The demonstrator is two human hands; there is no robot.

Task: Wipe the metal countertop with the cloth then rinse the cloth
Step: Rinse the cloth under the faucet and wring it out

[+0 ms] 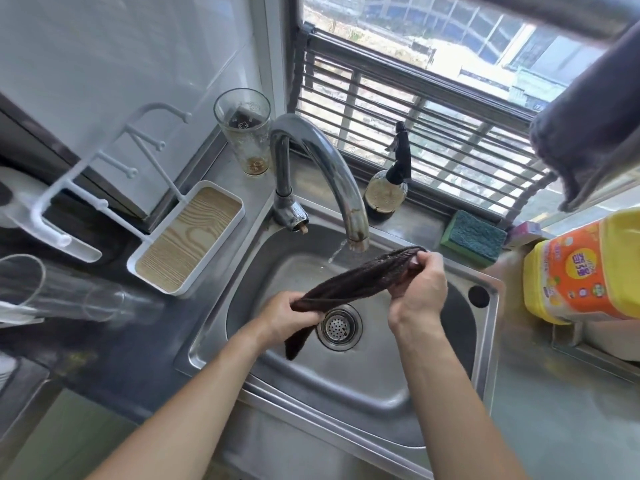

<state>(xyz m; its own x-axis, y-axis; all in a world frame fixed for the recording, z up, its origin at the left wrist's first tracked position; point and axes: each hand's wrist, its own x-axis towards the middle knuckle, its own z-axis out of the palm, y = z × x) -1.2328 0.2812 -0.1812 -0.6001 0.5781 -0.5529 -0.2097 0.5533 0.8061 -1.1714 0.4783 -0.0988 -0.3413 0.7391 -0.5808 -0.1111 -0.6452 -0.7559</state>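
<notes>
Head view, dark cloth (349,284) stretched over the sink (363,386) at frame centre, gripped by left hand (289,318) and right hand (420,292), thin water stream (335,253) falling from the faucet (332,174).

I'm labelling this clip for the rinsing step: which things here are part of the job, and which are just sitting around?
In use:
dark cloth, gripped at its ends by left hand and right hand
faucet, running water
sink

Lying about:
drinking glass
spray bottle
green sponge
yellow detergent jug
white tray
hanging grey towel
</notes>
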